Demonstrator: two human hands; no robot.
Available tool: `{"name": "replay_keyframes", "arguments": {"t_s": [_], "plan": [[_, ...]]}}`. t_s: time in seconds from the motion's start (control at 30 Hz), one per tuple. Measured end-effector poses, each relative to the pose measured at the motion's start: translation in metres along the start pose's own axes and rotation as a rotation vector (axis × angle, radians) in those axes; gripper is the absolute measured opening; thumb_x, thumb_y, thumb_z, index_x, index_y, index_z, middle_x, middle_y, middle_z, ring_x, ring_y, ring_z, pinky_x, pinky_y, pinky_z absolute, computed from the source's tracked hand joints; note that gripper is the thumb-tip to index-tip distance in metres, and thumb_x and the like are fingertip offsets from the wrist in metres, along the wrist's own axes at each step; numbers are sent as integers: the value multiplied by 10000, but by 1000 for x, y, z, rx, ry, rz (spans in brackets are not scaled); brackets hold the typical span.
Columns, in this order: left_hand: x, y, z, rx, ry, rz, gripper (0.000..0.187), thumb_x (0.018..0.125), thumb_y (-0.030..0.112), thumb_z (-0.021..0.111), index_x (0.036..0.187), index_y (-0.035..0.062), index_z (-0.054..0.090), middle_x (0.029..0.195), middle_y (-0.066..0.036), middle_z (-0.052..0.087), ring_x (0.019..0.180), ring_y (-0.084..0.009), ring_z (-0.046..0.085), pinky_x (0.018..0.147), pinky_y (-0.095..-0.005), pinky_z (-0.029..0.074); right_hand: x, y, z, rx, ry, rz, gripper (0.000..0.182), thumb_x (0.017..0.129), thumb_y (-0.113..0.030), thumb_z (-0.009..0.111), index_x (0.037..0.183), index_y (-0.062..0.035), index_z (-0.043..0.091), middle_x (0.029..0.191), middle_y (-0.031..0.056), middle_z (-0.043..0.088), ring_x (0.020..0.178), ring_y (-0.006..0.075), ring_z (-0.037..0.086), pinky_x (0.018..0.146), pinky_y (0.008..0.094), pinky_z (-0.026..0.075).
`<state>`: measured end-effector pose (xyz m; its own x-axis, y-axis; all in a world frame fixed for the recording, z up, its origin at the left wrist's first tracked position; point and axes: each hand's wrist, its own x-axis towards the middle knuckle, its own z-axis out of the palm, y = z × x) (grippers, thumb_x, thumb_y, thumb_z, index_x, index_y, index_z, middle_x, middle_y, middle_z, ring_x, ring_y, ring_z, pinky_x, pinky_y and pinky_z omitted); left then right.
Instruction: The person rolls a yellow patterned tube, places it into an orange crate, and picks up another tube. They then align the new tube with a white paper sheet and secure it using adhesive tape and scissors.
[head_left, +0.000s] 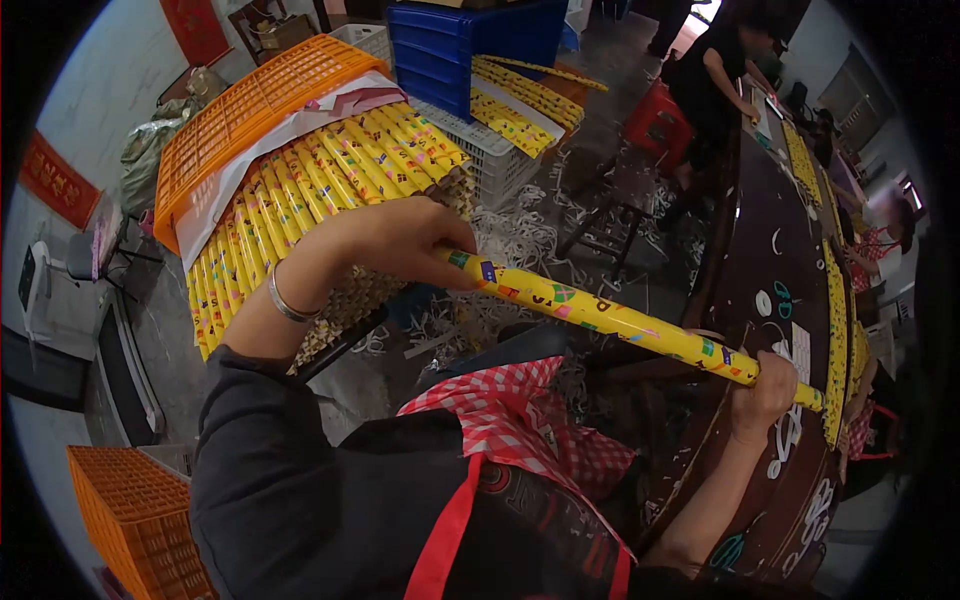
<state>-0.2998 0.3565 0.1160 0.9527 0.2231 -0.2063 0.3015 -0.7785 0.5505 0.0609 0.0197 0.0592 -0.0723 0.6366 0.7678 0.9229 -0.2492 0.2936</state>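
A long yellow paper roll printed with colorful shapes and letters slants across in front of me. My left hand, with a silver bracelet on its wrist, is closed on its upper left end. Around its lower right end my right hand is wrapped, with a short piece of the roll showing past the fist. Just behind my left hand, many similar yellow rolls lie stacked in an orange plastic basket lined with white paper.
At right stretches a dark table with more yellow rolls, teal-handled scissors and white strips. A blue crate rests on a grey crate. White scraps litter the floor near a stool. Other people work along the table.
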Motion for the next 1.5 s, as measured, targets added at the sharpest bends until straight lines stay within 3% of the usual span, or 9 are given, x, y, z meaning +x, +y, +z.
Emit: {"name": "replay_keyframes", "arguments": {"t_s": [0.1, 0.2, 0.43, 0.77, 1.1, 1.17, 1.3, 1.37, 1.5], "plan": [[11, 0, 6, -76, -114, -47, 352, 863, 291, 714, 1084, 23, 655, 808, -100, 666, 689, -168, 607, 612, -320, 480, 3, 1, -6, -37, 18, 6, 274, 729, -75, 805, 906, -9, 607, 801, 124, 600, 722, 322, 573, 662, 428, 459], [25, -8, 23, -210, -114, 154, 461, 862, 415, 706, 1051, -4, 671, 808, -119, 666, 746, -194, 621, 667, -342, 475, 8, -5, -6, -18, 21, -16, 262, 722, -78, 808, 887, -19, 613, 805, 104, 600, 726, 306, 570, 664, 416, 455], [34, 11, 26, -326, -277, 105, 453, 892, 391, 680, 1103, -9, 650, 849, -120, 665, 809, -187, 620, 715, -334, 478, 8, -9, -5, -15, -14, 15, 251, 715, -105, 804, 863, -29, 616, 793, 99, 602, 730, 302, 573, 669, 408, 449], [25, 0, 21, -437, -204, 171, 381, 896, 174, 675, 1218, -17, 602, 1045, -118, 676, 948, -160, 616, 834, -311, 494, 5, -7, -1, 41, -36, 39, 250, 703, -94, 799, 849, -30, 607, 784, 98, 593, 731, 295, 573, 669, 401, 452], [20, 7, 13, -509, -272, 50, 372, 894, 188, 655, 1183, -43, 615, 957, -107, 689, 846, -145, 607, 768, -294, 501, 3, -3, -1, 81, -135, 45, 251, 690, -44, 787, 855, -17, 600, 799, 103, 597, 747, 304, 570, 678, 400, 447], [22, 6, 15, -425, -251, 145, 396, 865, 169, 693, 1194, -37, 618, 847, -92, 684, 700, -124, 607, 611, -280, 490, 3, -2, -2, 124, -175, 37, 260, 638, 61, 721, 849, -9, 587, 787, 113, 584, 740, 319, 559, 669, 403, 438], [21, 13, 23, -233, -179, 176, 331, 872, 193, 651, 1149, 11, 655, 831, -107, 680, 720, -130, 598, 646, -312, 480, -2, -2, -2, 155, -268, 91, 313, 567, 125, 637, 841, -13, 573, 771, 119, 566, 734, 334, 545, 663, 410, 432], [23, 10, 25, -146, -166, 205, 280, 881, 210, 649, 1091, 28, 682, 755, -105, 663, 645, -129, 587, 596, -313, 470, -1, -3, -1, 194, -293, 101, 337, 534, 140, 599, 829, -18, 561, 759, 124, 550, 727, 344, 536, 655, 413, 425], [23, 16, 16, -255, -291, 110, 265, 882, 213, 653, 1067, 27, 689, 741, -93, 669, 626, -123, 593, 572, -307, 470, 1, -6, 0, 237, -326, 98, 335, 531, 136, 600, 824, -20, 556, 758, 130, 549, 740, 350, 544, 658, 418, 423]]}}
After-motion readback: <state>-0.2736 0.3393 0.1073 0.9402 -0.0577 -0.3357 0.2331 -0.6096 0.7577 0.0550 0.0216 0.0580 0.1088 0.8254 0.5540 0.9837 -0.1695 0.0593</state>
